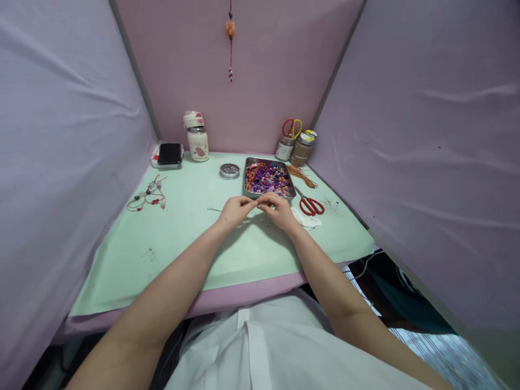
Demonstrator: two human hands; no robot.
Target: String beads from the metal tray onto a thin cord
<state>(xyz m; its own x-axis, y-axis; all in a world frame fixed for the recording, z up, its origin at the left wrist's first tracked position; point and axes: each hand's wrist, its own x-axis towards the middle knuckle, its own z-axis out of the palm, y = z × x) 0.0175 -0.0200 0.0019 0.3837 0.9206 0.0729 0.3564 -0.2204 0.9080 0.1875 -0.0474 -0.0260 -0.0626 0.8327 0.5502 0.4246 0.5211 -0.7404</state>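
My left hand (235,211) is closed in a pinch, its fingertips meeting those of my right hand (277,208) just in front of the bead tray. A thin dark cord (214,209) sticks out to the left from under my left hand. My right hand is pinched too; what lies between its fingertips is too small to make out. The metal tray (245,187) behind my hands is full of purple, orange and clear beads (268,177). Beside my right hand lie red-handled scissors (311,206) and a crumpled white cloth (305,219).
Beaded bracelets (148,195) lie at left, below a black phone-like object (170,154). A white bottle (198,143), a round tin (229,170), a jar with scissors (285,147), a brown jar (301,151) and orange cords (303,176) stand or lie behind. Fabric walls (426,135) enclose the table.
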